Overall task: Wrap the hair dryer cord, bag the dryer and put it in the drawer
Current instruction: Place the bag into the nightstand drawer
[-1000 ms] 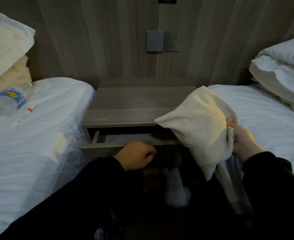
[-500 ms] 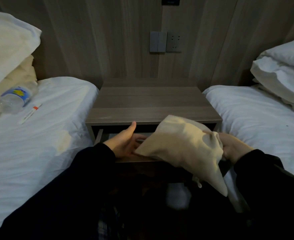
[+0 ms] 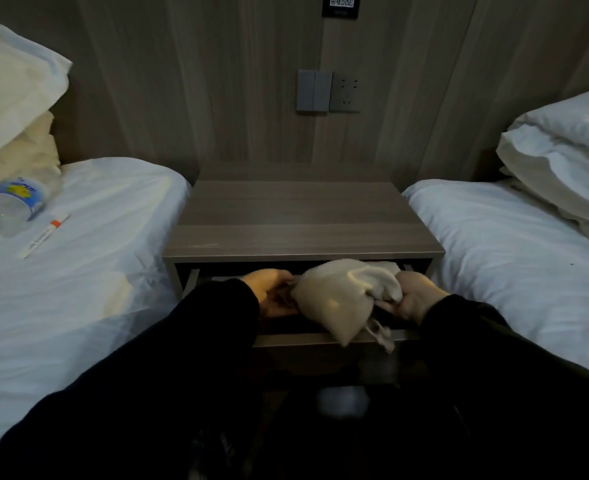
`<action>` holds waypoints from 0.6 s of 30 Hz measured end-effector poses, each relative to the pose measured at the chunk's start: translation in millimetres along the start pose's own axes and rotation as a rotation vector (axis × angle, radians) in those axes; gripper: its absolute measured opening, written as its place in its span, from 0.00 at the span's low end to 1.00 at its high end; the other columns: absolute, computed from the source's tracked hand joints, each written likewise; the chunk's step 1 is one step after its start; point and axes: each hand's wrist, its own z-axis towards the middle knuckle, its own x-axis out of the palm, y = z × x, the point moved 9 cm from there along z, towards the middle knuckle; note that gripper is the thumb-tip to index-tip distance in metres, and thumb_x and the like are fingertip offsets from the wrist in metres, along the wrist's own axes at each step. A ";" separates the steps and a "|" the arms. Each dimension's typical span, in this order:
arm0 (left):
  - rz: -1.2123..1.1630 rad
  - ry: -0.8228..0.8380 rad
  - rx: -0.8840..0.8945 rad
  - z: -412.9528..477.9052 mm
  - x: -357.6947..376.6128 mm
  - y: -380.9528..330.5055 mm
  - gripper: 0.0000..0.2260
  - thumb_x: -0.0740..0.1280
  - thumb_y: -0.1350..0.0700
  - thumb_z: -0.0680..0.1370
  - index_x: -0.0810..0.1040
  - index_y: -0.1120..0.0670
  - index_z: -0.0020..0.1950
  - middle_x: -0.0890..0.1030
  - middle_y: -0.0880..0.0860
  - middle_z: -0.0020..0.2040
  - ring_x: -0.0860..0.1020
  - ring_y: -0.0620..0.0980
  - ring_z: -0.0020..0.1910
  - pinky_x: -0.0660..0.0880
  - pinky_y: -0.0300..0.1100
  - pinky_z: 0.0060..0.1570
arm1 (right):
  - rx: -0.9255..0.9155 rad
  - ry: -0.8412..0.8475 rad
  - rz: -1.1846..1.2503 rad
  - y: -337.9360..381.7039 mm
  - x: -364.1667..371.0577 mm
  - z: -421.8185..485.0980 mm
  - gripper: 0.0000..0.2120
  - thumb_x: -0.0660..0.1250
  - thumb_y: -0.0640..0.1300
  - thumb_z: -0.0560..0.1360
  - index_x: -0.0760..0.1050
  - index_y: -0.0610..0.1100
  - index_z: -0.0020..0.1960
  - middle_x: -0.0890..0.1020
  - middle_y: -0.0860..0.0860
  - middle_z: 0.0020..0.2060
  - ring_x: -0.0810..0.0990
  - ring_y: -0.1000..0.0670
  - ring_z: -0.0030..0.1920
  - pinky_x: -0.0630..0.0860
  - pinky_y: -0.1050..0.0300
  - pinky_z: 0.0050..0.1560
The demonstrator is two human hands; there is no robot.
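A cream cloth bag (image 3: 334, 297) lies in the pulled-out drawer (image 3: 300, 339) of the wooden nightstand (image 3: 303, 220). Its lower corner and drawstring hang over the drawer's front edge. The hair dryer and its cord are hidden, presumably inside the bag. My right hand (image 3: 414, 296) grips the bag's gathered end on the right. My left hand (image 3: 274, 292) rests against the bag's left side inside the drawer, fingers partly hidden behind the cloth.
White beds flank the nightstand. On the left bed lie a plastic water bottle (image 3: 10, 202) and a thin white packet (image 3: 45, 235). Pillows are stacked at both bed heads. A switch and socket (image 3: 327, 91) sit on the wooden wall.
The bag came down from beside the right bed into the open drawer. My left hand let go of the drawer front and moved onto the bag's left side.
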 end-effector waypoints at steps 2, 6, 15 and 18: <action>-0.045 -0.002 -0.019 1.8 4.9 7.7 0.13 0.60 0.52 0.80 0.75 0.57 0.40 0.79 0.57 0.35 0.78 0.55 0.33 0.74 0.48 0.47 | 0.062 0.004 0.045 -15.3 12.2 7.9 0.19 0.49 0.38 0.81 0.63 0.36 0.70 0.70 0.39 0.68 0.77 0.40 0.55 0.74 0.50 0.49; 0.068 0.057 -0.071 20.8 9.3 23.9 0.15 0.67 0.43 0.73 0.81 0.55 0.44 0.84 0.56 0.40 0.82 0.53 0.43 0.74 0.46 0.56 | 0.120 -0.051 0.105 -29.5 34.1 18.8 0.16 0.52 0.36 0.80 0.67 0.35 0.66 0.75 0.38 0.63 0.73 0.37 0.64 0.72 0.41 0.58; 0.432 -0.216 0.382 20.2 -15.1 -11.9 0.53 0.80 0.45 0.58 0.55 0.58 0.74 0.67 0.57 0.71 0.70 0.54 0.68 0.72 0.52 0.64 | -0.003 0.152 -0.666 -17.9 33.1 42.4 0.20 0.61 0.37 0.76 0.67 0.36 0.66 0.77 0.38 0.59 0.76 0.37 0.60 0.74 0.39 0.60; 0.761 -0.166 0.402 13.1 -0.5 -16.8 0.52 0.79 0.44 0.61 0.53 0.60 0.74 0.63 0.57 0.74 0.65 0.54 0.71 0.64 0.44 0.69 | -0.069 0.206 -1.146 -13.6 32.4 34.4 0.29 0.62 0.44 0.76 0.56 0.38 0.73 0.70 0.41 0.68 0.72 0.41 0.65 0.70 0.48 0.66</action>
